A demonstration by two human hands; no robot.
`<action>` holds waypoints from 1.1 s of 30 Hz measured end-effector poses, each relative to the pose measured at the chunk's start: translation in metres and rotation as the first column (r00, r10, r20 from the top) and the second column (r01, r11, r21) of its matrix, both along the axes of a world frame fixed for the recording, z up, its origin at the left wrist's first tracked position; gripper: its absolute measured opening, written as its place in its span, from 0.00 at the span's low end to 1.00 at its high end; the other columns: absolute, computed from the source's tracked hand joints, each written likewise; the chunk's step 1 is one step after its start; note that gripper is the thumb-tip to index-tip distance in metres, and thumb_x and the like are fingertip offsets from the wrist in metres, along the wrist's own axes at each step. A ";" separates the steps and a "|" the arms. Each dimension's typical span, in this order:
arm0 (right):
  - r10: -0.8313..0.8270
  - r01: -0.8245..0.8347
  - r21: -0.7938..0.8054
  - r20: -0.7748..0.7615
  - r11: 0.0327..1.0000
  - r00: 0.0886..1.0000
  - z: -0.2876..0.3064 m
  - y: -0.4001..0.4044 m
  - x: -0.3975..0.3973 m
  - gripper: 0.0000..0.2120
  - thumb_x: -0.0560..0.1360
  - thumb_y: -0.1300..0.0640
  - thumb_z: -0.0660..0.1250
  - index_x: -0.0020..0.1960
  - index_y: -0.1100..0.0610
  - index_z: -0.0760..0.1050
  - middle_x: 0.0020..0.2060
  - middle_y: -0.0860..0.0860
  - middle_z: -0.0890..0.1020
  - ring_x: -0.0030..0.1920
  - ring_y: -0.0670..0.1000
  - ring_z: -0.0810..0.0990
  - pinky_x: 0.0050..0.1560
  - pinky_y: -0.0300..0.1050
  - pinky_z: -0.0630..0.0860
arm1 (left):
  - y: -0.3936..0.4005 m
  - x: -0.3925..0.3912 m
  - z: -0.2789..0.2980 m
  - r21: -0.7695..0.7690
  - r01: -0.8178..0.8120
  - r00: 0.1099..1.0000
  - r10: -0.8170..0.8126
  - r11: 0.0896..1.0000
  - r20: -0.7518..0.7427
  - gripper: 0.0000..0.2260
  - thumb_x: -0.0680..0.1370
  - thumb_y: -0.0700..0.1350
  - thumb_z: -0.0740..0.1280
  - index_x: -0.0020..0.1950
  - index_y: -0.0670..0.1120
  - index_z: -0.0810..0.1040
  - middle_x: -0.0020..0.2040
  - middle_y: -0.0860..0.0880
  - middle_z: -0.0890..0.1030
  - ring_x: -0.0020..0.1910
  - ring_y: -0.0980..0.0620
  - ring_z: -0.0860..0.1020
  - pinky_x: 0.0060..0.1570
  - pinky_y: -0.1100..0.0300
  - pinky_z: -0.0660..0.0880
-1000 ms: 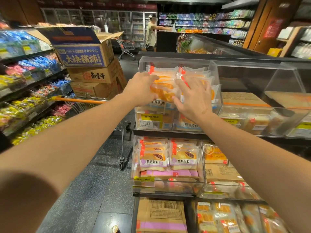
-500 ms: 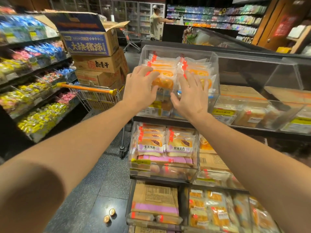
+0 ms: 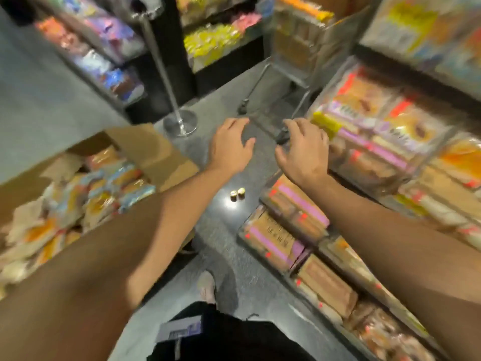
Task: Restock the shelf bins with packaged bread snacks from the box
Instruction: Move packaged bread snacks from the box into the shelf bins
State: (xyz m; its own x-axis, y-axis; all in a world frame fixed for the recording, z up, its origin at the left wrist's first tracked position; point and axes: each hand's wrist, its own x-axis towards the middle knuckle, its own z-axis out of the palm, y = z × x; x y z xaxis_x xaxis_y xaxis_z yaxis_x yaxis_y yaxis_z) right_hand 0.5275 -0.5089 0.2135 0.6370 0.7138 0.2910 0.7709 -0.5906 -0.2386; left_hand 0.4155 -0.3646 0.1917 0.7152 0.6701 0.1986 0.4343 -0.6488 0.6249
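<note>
The view is blurred and tilted down toward the floor. An open cardboard box point(image 3: 153, 155) at the left holds several packaged bread snacks point(image 3: 86, 204). Clear shelf bins point(image 3: 364, 142) full of bread packs line the right side. My left hand point(image 3: 230, 148) hangs over the floor with relaxed, spread fingers and holds nothing. My right hand point(image 3: 303, 149) is beside it, close to the left edge of the bins, fingers loosely spread and empty. Both hands are apart from the box and from the packs.
A shopping cart point(image 3: 291, 74) stands ahead on the grey floor. A metal post with a round base point(image 3: 179, 123) is left of it. Two small round objects point(image 3: 237, 194) lie on the floor. Candy shelves point(image 3: 109, 48) stand behind. My shoe point(image 3: 207, 286) shows below.
Both hands have left the top bin's bread packs and dropped, empty. The view has swung down and left, bringing the open box into sight.
</note>
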 end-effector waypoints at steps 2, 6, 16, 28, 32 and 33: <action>0.098 -0.101 -0.063 -0.057 0.993 0.994 -0.022 0.025 -0.042 0.28 0.71 0.47 0.68 0.70 0.54 0.71 0.66 0.54 0.74 0.67 0.59 0.71 0.68 0.59 0.65 | 0.015 -0.052 -0.024 -0.034 -0.084 0.994 0.081 0.996 -0.071 0.21 0.76 0.49 0.69 0.68 0.45 0.75 0.64 0.44 0.77 0.63 0.42 0.75 0.63 0.49 0.72; 0.213 -0.239 -0.143 -0.179 0.960 0.961 -0.060 0.083 -0.132 0.27 0.73 0.48 0.68 0.69 0.55 0.71 0.66 0.56 0.74 0.66 0.61 0.72 0.66 0.57 0.65 | 0.052 -0.159 -0.064 -0.136 -0.266 0.944 0.229 0.954 -0.239 0.22 0.76 0.53 0.68 0.68 0.46 0.74 0.61 0.44 0.79 0.61 0.41 0.76 0.58 0.51 0.73; 0.349 -0.443 -0.203 -0.375 0.873 0.859 -0.136 0.257 -0.329 0.25 0.76 0.49 0.68 0.71 0.54 0.71 0.66 0.57 0.74 0.65 0.60 0.74 0.59 0.55 0.76 | 0.170 -0.388 -0.125 -0.225 -0.473 0.833 0.350 0.852 -0.428 0.26 0.81 0.53 0.65 0.77 0.47 0.65 0.73 0.43 0.71 0.71 0.42 0.69 0.66 0.51 0.68; 0.330 -0.528 -0.407 -0.464 0.745 0.822 -0.232 0.397 -0.355 0.27 0.77 0.48 0.66 0.74 0.54 0.66 0.66 0.56 0.73 0.64 0.60 0.73 0.59 0.56 0.74 | 0.311 -0.407 -0.208 -0.299 -0.528 0.784 0.322 0.795 -0.530 0.24 0.82 0.52 0.63 0.77 0.47 0.65 0.68 0.42 0.74 0.67 0.41 0.72 0.59 0.52 0.71; 0.284 -0.530 -0.479 -0.494 0.700 0.822 -0.268 0.422 -0.333 0.26 0.76 0.52 0.67 0.73 0.53 0.67 0.67 0.55 0.73 0.64 0.59 0.73 0.60 0.55 0.74 | 0.347 -0.391 -0.249 -0.323 -0.565 0.754 0.317 0.759 -0.576 0.22 0.81 0.51 0.63 0.74 0.46 0.67 0.66 0.40 0.75 0.64 0.39 0.73 0.56 0.52 0.71; 0.280 -0.533 -0.499 -0.495 0.683 0.822 -0.277 0.428 -0.327 0.27 0.76 0.53 0.68 0.73 0.54 0.67 0.69 0.55 0.71 0.65 0.59 0.73 0.60 0.55 0.74 | 0.355 -0.388 -0.260 -0.326 -0.577 0.746 0.320 0.749 -0.584 0.21 0.81 0.51 0.62 0.73 0.47 0.67 0.65 0.40 0.75 0.63 0.39 0.74 0.56 0.51 0.71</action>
State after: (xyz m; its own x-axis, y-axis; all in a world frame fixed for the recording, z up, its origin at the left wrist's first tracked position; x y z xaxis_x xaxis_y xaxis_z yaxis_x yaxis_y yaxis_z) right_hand 0.2009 -0.0814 -0.0638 0.2012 0.8621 -0.4651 0.9015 -0.3487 -0.2564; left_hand 0.0279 -0.0091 -0.0679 0.2126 0.8459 -0.4891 0.9063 0.0164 0.4222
